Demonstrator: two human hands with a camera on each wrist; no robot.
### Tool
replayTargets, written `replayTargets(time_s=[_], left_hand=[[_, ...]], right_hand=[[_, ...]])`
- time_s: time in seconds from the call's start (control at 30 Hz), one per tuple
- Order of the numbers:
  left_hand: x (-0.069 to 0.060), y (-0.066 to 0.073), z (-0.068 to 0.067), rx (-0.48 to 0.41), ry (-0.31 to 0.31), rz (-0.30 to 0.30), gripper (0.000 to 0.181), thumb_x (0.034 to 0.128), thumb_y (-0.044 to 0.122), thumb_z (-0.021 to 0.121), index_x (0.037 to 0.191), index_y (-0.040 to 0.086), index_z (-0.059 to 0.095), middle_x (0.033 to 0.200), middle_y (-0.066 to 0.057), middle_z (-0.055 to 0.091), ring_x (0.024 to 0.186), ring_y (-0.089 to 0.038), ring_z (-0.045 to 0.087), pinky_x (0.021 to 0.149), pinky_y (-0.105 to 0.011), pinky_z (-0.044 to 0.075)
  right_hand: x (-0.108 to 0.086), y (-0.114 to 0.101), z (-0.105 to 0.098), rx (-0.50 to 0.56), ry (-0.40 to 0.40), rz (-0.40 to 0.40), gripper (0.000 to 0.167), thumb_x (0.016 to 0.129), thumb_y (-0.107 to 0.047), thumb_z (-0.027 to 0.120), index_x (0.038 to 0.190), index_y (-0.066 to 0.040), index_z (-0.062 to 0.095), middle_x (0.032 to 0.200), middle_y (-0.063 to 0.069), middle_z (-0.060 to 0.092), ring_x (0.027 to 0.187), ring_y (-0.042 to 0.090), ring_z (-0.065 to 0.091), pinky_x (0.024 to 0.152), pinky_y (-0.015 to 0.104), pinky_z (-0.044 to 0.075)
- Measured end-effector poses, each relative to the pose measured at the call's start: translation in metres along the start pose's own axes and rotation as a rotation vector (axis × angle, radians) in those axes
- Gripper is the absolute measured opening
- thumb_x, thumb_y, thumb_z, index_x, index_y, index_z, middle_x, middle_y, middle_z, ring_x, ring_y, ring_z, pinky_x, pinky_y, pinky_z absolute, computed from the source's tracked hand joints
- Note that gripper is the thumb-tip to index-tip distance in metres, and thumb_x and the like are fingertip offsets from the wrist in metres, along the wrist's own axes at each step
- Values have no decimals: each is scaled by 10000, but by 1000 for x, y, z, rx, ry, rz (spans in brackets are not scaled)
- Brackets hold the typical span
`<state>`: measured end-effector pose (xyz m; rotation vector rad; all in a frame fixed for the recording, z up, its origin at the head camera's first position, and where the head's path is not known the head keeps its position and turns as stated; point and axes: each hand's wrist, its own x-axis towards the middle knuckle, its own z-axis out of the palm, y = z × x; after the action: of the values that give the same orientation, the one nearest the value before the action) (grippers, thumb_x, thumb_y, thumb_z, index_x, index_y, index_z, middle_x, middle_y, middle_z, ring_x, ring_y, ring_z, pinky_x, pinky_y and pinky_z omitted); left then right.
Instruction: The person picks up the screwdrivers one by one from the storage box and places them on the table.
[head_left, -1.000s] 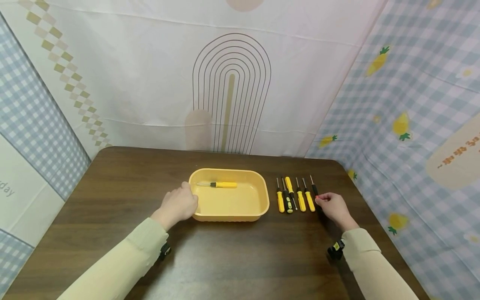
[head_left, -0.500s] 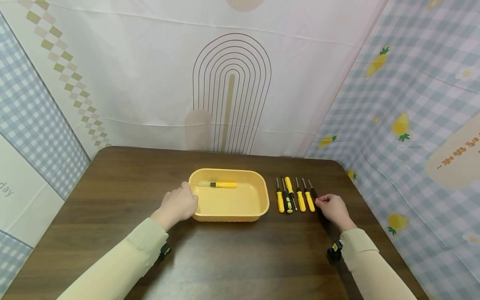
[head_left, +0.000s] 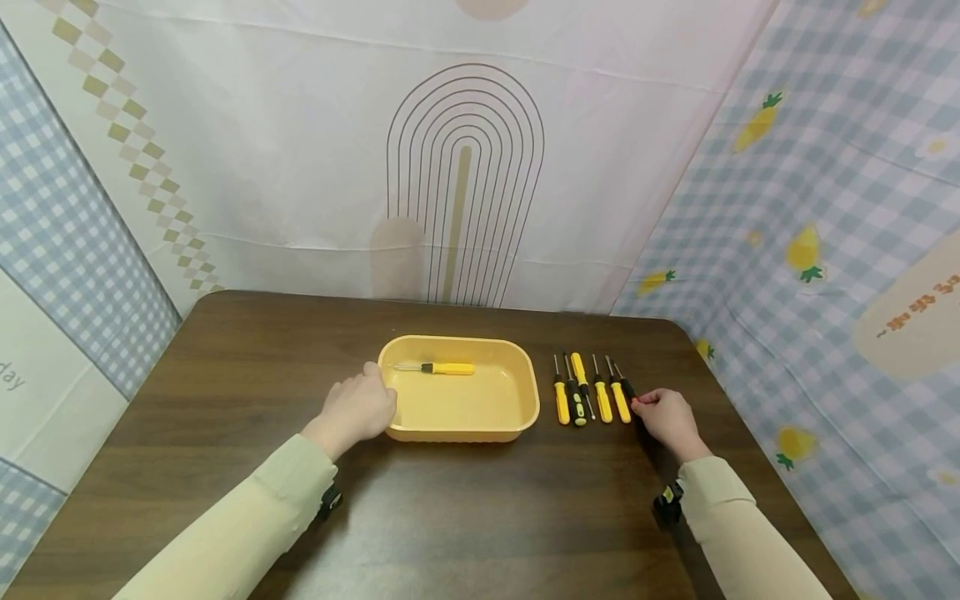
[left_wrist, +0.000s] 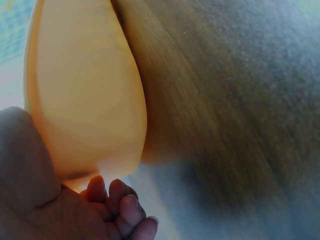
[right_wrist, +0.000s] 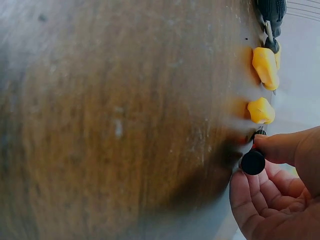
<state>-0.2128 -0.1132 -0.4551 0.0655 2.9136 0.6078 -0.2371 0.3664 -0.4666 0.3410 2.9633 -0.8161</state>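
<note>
My left hand [head_left: 354,406] grips the left rim of a yellow plastic basin [head_left: 457,435], with the thumb on one side of the wall [left_wrist: 85,90] and curled fingers on the other. Inside the basin lies a yellow-handled screwdriver [head_left: 453,369], its tip toward the left. On the right of the table, my right hand [head_left: 667,423] pinches a black-and-red screwdriver [head_left: 627,389] between thumb and fingers. The round black handle end [right_wrist: 253,162] faces the right wrist camera. Its tip slants away to the left, close to the neighbouring yellow-handled screwdriver [head_left: 620,404].
Between basin and right hand, several screwdrivers lie side by side, mostly yellow-handled [head_left: 603,404]. One has a black-and-green handle [head_left: 578,410], and another yellow handle [head_left: 577,367] points away. The brown wooden table [head_left: 480,517] ends at a patterned cloth [head_left: 315,167] behind.
The tip of the black-and-red screwdriver has swung left toward the row, while my right hand stays nearly in place. The left hand and basin have not moved.
</note>
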Motion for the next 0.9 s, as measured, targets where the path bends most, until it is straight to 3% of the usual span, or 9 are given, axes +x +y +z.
replayTargets(time_s=[0.9], left_hand=[[0,-1,1,6,13,14,357,961,248,403,1087,-86,420,794,-141,544,768,-322,563,762,-500,413]], right_hand=[[1,0,1,-1,23,21,283,942,-232,607,996,46,626,952,191,638,787,289,595,659,416,475]])
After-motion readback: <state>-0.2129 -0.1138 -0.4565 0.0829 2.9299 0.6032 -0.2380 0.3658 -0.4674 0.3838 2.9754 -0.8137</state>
